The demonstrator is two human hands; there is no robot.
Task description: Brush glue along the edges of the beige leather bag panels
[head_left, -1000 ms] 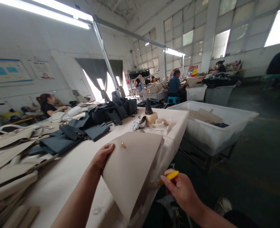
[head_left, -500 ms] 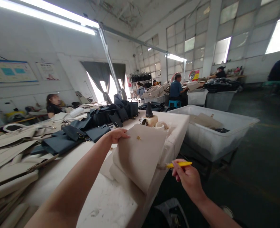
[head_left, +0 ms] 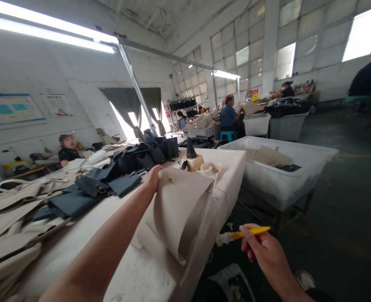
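Observation:
My left hand (head_left: 154,178) grips the upper left edge of a beige bag panel (head_left: 181,205) with a small gold clasp near its top. The panel bows over the table edge, its lower end curling. Its far side is hidden. My right hand (head_left: 259,245) pinches a yellow-handled brush (head_left: 256,230), held out past the table edge and apart from the panel. Whitish, clumped matter coats the brush end. Behind the panel, on the table corner, stand a black cone (head_left: 190,149) on a pale block and a white roll (head_left: 206,168).
Dark blue bag pieces (head_left: 78,199) and stacked beige panels (head_left: 9,226) cover the table's left side. A white plastic tub (head_left: 276,184) holding beige pieces stands to the right. A plastic bag (head_left: 231,281) lies below the table edge. Several people sit farther off.
My right hand has drawn the brush away from the panel, right and downward. In my left hand, the panel has tilted and curled more, shifting slightly left.

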